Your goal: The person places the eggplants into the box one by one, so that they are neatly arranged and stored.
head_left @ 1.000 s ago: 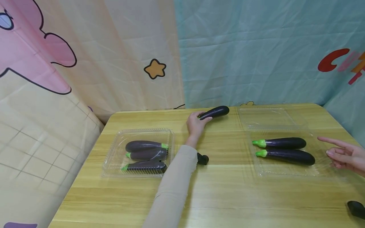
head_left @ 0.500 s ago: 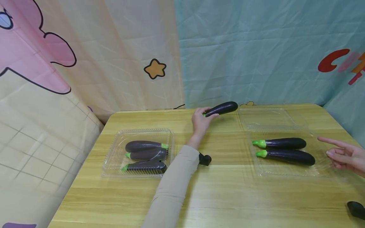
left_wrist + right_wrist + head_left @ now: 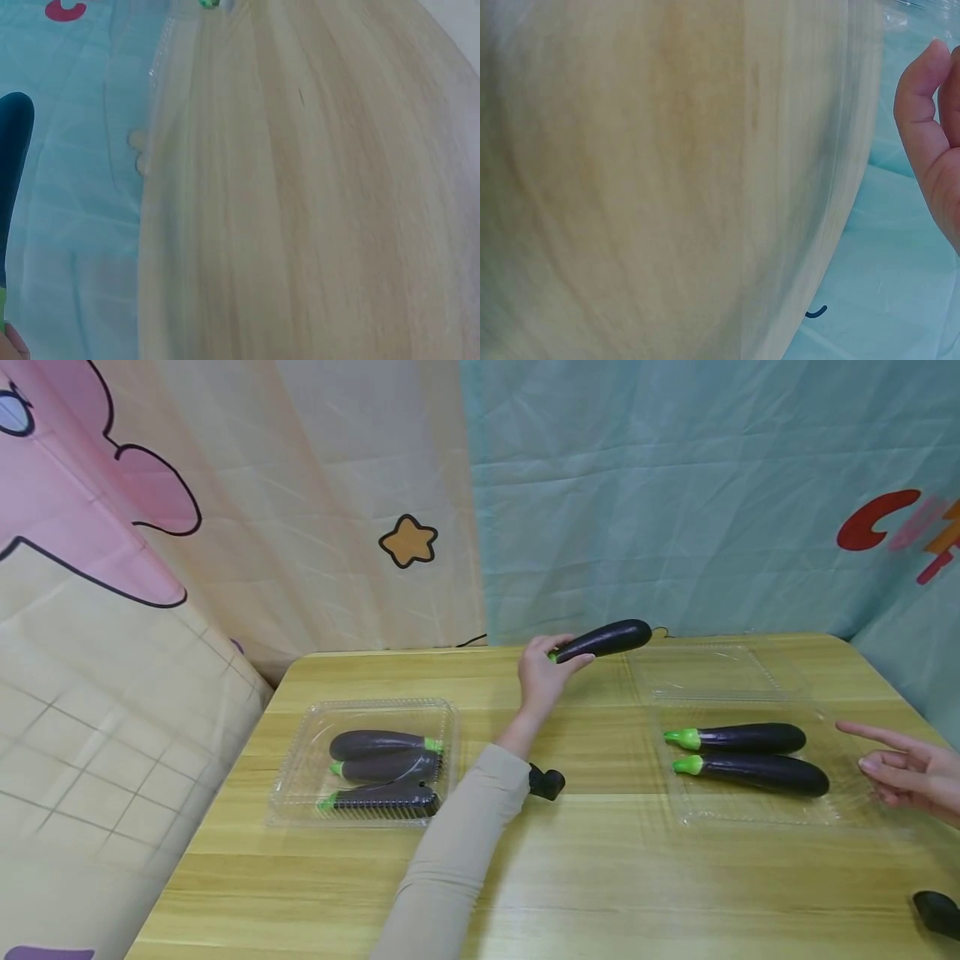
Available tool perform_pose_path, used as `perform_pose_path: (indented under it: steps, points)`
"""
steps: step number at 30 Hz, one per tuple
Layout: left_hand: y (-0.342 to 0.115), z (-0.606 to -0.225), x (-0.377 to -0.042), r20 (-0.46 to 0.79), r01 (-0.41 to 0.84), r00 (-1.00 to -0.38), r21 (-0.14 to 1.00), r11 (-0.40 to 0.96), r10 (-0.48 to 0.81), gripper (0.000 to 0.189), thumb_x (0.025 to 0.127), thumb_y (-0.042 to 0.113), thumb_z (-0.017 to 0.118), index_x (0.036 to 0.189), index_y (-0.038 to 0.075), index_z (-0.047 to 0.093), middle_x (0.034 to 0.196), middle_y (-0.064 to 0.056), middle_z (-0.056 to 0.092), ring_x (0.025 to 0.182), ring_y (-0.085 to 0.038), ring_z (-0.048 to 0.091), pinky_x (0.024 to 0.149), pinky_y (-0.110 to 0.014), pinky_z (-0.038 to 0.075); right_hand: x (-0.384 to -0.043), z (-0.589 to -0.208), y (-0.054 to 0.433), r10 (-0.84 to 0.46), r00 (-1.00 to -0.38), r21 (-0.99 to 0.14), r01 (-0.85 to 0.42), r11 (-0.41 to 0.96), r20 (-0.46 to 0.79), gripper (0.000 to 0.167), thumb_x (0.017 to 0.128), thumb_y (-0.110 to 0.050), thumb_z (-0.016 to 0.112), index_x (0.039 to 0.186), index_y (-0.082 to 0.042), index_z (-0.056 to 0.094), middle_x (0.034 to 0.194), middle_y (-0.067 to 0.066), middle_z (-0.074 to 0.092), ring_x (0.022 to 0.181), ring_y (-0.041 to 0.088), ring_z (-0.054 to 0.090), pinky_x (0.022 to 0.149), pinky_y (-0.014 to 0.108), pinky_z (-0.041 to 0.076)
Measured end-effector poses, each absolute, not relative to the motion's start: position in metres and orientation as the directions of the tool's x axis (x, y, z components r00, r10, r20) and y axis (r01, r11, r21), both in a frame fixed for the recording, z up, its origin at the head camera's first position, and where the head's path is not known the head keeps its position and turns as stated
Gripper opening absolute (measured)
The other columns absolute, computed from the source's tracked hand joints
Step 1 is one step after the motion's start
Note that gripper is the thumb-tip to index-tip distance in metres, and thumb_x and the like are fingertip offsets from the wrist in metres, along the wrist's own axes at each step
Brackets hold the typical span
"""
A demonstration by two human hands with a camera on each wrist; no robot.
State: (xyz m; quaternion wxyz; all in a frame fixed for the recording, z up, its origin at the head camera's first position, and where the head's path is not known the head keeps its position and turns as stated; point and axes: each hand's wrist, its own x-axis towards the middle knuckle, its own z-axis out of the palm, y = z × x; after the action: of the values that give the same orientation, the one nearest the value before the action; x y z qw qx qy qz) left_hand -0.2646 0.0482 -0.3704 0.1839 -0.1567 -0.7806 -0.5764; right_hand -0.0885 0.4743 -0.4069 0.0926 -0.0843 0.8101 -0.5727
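My left hand (image 3: 546, 675) grips a dark purple eggplant (image 3: 611, 637) by its green stem end, above the far side of the table. The eggplant's rounded end points right and slightly up; at the left edge of the left wrist view the same eggplant (image 3: 13, 157) shows in part. Two more eggplants (image 3: 750, 737) lie side by side in an open clear plastic box (image 3: 686, 817), green stems to the left. Beside that box's right end is my right hand (image 3: 918, 772), holding nothing, its index finger extended and the other fingers loosely curled.
At the left stands a lidded clear plastic box (image 3: 315, 718) with several eggplants inside. The open box's lid (image 3: 708, 662) lies back toward the table's far edge. A printed curtain (image 3: 660, 502) hangs behind the wooden table (image 3: 600, 877).
My left hand has moved right and a little up, carrying the eggplant toward the open box's lid. The right hand and both boxes have stayed put.
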Motion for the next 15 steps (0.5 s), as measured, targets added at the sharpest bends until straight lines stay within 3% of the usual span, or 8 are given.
perform_pose_path:
  steps: [3, 10, 15]
  points:
    - [0.051, -0.366, -0.261, 0.475, 0.469, -0.879, 0.841, 0.269, 0.047, 0.038, 0.07, 0.024, 0.082, 0.103, 0.008, 0.072, 0.099, -0.005, 0.064, 0.092, -0.016, 0.058, 0.077, -0.022, 0.046, -0.088, -0.407, 0.474, -0.245, -0.968, -0.945, -0.032, 0.326, -0.052, 0.063, 0.098, 0.003, 0.039, 0.141, -0.043, 0.031, 0.066, 0.004, 0.046, 0.05, 0.026, 0.035, 0.046, 0.033, 0.041]
    - [0.056, -0.358, -0.254, 0.483, 0.488, -0.872, 0.841, 0.233, 0.079, 0.038, 0.071, 0.022, 0.082, 0.104, 0.007, 0.072, 0.101, -0.004, 0.064, 0.093, -0.013, 0.057, 0.076, -0.02, 0.045, -0.089, -0.408, 0.474, -0.264, -0.963, -0.952, -0.036, 0.303, -0.047, 0.063, 0.099, 0.003, 0.038, 0.142, -0.042, 0.029, 0.066, 0.004, 0.045, 0.05, 0.026, 0.034, 0.046, 0.039, 0.027]
    - [0.061, -0.353, -0.249, 0.494, 0.505, -0.863, 0.832, 0.231, 0.107, 0.038, 0.07, 0.023, 0.082, 0.104, 0.007, 0.072, 0.102, -0.003, 0.064, 0.094, -0.012, 0.057, 0.077, -0.019, 0.045, -0.09, -0.408, 0.476, -0.29, -0.956, -0.958, -0.05, 0.283, -0.036, 0.064, 0.098, 0.005, 0.037, 0.142, -0.041, 0.03, 0.066, 0.004, 0.045, 0.05, 0.027, 0.033, 0.045, 0.036, 0.035]
